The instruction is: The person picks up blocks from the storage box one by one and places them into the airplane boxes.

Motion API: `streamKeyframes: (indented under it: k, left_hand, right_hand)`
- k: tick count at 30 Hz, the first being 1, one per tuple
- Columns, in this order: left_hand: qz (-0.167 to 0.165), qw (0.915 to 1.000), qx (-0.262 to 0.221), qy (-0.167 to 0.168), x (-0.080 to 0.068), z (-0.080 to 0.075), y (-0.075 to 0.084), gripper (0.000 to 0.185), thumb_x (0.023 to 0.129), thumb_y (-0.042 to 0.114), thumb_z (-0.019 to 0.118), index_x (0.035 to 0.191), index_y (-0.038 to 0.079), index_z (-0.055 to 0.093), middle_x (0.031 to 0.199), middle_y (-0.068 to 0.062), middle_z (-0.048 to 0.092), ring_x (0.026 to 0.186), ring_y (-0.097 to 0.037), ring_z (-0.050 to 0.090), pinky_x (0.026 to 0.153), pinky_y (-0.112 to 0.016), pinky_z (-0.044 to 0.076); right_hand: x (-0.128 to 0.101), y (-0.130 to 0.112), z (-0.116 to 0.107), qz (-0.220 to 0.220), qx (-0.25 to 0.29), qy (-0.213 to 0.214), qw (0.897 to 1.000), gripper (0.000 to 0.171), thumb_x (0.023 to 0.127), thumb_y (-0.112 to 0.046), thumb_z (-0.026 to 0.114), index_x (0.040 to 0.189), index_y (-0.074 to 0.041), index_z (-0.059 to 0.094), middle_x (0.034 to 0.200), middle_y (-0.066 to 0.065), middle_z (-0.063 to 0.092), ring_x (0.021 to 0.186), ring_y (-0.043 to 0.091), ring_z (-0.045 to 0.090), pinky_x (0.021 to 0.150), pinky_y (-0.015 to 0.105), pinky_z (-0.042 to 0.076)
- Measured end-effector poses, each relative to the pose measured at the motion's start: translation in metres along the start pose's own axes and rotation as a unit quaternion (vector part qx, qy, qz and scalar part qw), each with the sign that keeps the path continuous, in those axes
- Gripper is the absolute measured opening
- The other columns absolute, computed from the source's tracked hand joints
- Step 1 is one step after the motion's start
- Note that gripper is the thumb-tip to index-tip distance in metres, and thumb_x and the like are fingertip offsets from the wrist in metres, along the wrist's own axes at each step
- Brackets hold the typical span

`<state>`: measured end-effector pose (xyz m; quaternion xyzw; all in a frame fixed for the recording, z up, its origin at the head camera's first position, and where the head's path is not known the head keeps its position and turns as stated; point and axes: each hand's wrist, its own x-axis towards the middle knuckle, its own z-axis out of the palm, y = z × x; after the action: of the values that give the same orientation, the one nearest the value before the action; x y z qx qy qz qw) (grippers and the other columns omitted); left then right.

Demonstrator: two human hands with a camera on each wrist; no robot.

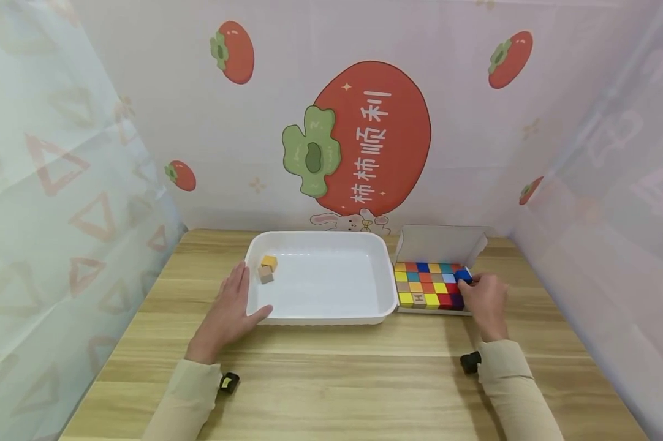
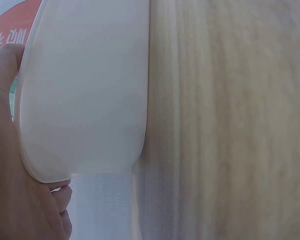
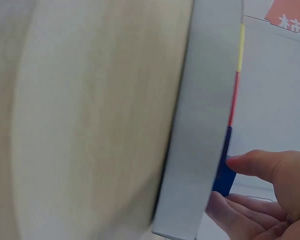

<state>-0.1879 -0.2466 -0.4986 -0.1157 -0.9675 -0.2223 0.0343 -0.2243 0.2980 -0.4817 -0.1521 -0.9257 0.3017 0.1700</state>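
A white plastic tray (image 1: 320, 312) sits mid-table with a yellow cube (image 1: 269, 262) and a tan cube (image 1: 265, 275) in its left end. My left hand (image 1: 240, 294) lies flat against the tray's front left corner, fingers straight along its side and thumb along its front; the left wrist view shows that hand (image 2: 10, 190) around the tray's corner (image 2: 85, 90). Right of the tray, an open white box (image 1: 440, 244) holds a grid of coloured cubes. My right hand (image 1: 475, 283) pinches a blue cube (image 1: 463, 275) at the box's right edge, also visible as the blue cube (image 3: 223, 176) beside the box wall (image 3: 205, 125).
The wooden table (image 1: 331, 380) is walled in by patterned sheets on the left, back and right. The box's lid stands upright behind the cubes. A small black wrist camera (image 1: 229, 383) sits on each sleeve.
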Motion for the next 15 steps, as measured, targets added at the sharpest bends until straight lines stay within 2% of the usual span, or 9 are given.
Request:
streamKeyframes:
  k: [5,8,11,13,15]
  left_hand:
    - [-0.001,1.0000,0.000,-0.003,0.0002,0.0004,0.0002,0.113,0.098,0.063,0.061,0.167,-0.006,0.004,0.178,-0.022,0.000,0.166,-0.042,0.003,0.133,-0.063,0.012]
    - [-0.001,1.0000,0.000,-0.003,0.0000,0.0004,0.0002,0.113,0.098,0.062,0.062,0.166,-0.006,0.005,0.178,-0.022,0.000,0.166,-0.042,0.003,0.133,-0.063,0.012]
    - [-0.002,1.0000,0.000,-0.003,-0.0004,-0.0002,0.0003,0.113,0.098,0.062,0.062,0.167,-0.006,0.004,0.178,-0.023,0.000,0.166,-0.042,0.003,0.133,-0.063,0.012]
    - [-0.004,1.0000,-0.001,-0.004,-0.0006,-0.0009,0.0005,0.113,0.098,0.062,0.062,0.167,-0.006,0.004,0.178,-0.022,0.000,0.166,-0.042,0.003,0.133,-0.063,0.011]
    - [-0.006,1.0000,-0.002,-0.005,-0.0007,-0.0015,0.0005,0.113,0.098,0.062,0.062,0.167,-0.006,0.004,0.178,-0.022,-0.001,0.166,-0.042,0.003,0.134,-0.063,0.011]
  right_hand:
    - [0.0008,0.0018,0.0060,0.014,-0.003,-0.009,1.000,0.032,0.096,-0.020,0.073,0.098,0.012,0.076,0.099,0.031,0.076,0.092,0.042,0.068,0.076,0.052,0.059]
    - [0.0017,0.0020,0.0072,0.025,0.001,-0.020,0.999,0.035,0.097,-0.021,0.071,0.103,0.013,0.075,0.106,0.033,0.075,0.098,0.044,0.068,0.083,0.057,0.059]
    - [0.0033,0.0022,0.0069,0.026,-0.003,-0.034,0.999,0.037,0.097,-0.021,0.070,0.105,0.014,0.075,0.109,0.034,0.074,0.098,0.044,0.067,0.082,0.056,0.059]
    - [0.0049,0.0019,0.0058,0.020,-0.010,-0.050,0.999,0.036,0.098,-0.021,0.069,0.103,0.014,0.075,0.106,0.033,0.074,0.093,0.042,0.066,0.074,0.049,0.058]
    - [0.0077,0.0013,0.0037,0.011,-0.018,-0.076,0.997,0.035,0.099,-0.020,0.067,0.097,0.014,0.075,0.096,0.030,0.074,0.083,0.037,0.065,0.064,0.042,0.055]
